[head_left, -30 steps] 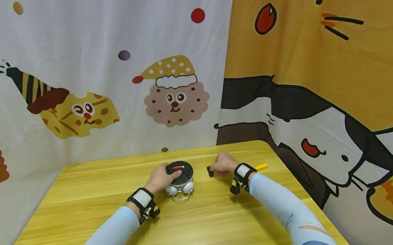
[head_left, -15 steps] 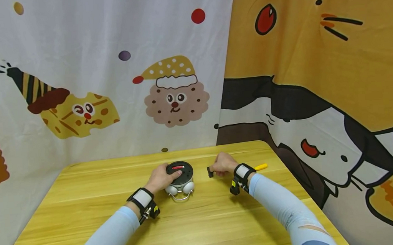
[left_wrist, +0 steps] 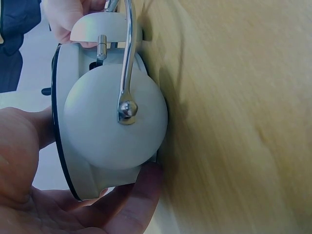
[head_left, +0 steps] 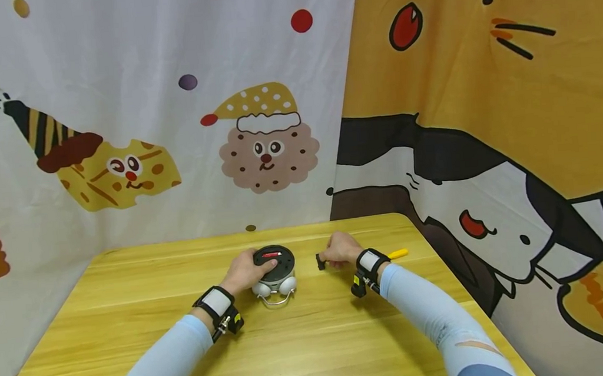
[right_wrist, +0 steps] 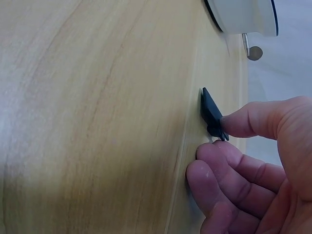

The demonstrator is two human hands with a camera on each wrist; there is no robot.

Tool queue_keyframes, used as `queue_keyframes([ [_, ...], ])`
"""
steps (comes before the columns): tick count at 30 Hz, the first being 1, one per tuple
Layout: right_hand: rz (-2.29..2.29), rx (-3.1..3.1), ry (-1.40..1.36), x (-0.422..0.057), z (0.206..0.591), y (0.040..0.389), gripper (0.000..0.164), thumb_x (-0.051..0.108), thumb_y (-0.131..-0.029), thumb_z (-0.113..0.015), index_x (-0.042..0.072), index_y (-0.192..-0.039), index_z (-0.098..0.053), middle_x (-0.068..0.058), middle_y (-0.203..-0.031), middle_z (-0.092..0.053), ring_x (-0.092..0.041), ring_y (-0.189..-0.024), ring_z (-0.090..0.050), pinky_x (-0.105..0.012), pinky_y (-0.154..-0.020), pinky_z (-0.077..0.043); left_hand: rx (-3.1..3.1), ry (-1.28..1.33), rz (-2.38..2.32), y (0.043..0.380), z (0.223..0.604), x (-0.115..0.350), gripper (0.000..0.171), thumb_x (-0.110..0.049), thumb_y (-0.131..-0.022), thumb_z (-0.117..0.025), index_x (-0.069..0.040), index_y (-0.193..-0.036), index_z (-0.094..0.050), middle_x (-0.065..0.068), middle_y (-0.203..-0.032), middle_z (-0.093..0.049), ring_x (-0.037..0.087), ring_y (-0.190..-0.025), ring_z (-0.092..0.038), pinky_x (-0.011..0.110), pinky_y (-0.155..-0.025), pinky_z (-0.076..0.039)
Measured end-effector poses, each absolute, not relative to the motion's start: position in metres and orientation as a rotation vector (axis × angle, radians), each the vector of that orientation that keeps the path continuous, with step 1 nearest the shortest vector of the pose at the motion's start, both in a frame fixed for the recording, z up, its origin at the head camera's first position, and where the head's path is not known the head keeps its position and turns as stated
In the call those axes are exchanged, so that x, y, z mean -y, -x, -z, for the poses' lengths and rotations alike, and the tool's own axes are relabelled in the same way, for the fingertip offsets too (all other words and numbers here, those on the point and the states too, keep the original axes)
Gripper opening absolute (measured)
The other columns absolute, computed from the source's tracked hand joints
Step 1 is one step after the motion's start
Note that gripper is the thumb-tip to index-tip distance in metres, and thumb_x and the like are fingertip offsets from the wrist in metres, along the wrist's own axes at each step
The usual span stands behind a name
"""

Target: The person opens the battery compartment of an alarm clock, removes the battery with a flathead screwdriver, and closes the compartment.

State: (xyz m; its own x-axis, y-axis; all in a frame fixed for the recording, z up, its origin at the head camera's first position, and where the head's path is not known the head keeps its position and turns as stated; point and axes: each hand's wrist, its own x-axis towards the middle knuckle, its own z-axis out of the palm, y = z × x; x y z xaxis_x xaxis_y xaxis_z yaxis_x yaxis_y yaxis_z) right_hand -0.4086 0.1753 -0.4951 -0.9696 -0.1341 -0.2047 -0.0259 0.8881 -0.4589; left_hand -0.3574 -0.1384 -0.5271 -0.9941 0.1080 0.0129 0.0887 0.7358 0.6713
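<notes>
A white twin-bell alarm clock [head_left: 282,262] lies face down on the table, its black back up and its bells toward me. Set in the back is a red battery [head_left: 272,254]. My left hand [head_left: 244,271] grips the clock from the left, thumb over the back; in the left wrist view its fingers reach under one white bell [left_wrist: 109,122]. To the right, my right hand [head_left: 342,248] pinches a small black battery cover [right_wrist: 210,109] at one end, low over the tabletop. Whether the cover touches the table is unclear.
A yellow handle [head_left: 398,253] sticks out from behind the right wrist, the rest of it hidden. The wooden table [head_left: 293,354] ends at a printed cloth [head_left: 271,208] at the back and right.
Both hands stay where they were, on the clock and on the cover. The head view has shifted very slightly.
</notes>
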Motion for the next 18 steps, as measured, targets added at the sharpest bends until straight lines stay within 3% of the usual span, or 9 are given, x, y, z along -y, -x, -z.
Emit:
queue_keyframes([
  [4,0.644,-2.839,0.132,-0.173,0.495,0.408,0.040,0.033,-0.097,-0.084,0.012,-0.063,-0.079,-0.001,-0.060,-0.075,-0.018,-0.055,-0.072,-0.027,-0.049,-0.046,-2.875,-0.168,-1.154,0.345,0.513,0.137,0.091,-0.067,-0.101,-0.075,0.008,-0.152,-0.061,0.032,-0.141,-0.073,0.047,-0.127,-0.073,0.056,-0.103,-0.063],
  [18,0.609,-2.867,0.204,-0.178,0.482,0.404,0.040,0.036,-0.100,-0.078,0.008,-0.072,-0.084,-0.009,-0.070,-0.081,-0.028,-0.064,-0.077,-0.027,-0.050,-0.043,-2.885,-0.151,-1.135,0.364,0.536,0.141,0.093,-0.069,-0.101,-0.074,0.004,-0.156,-0.059,0.029,-0.143,-0.073,0.047,-0.126,-0.073,0.057,-0.101,-0.063],
])
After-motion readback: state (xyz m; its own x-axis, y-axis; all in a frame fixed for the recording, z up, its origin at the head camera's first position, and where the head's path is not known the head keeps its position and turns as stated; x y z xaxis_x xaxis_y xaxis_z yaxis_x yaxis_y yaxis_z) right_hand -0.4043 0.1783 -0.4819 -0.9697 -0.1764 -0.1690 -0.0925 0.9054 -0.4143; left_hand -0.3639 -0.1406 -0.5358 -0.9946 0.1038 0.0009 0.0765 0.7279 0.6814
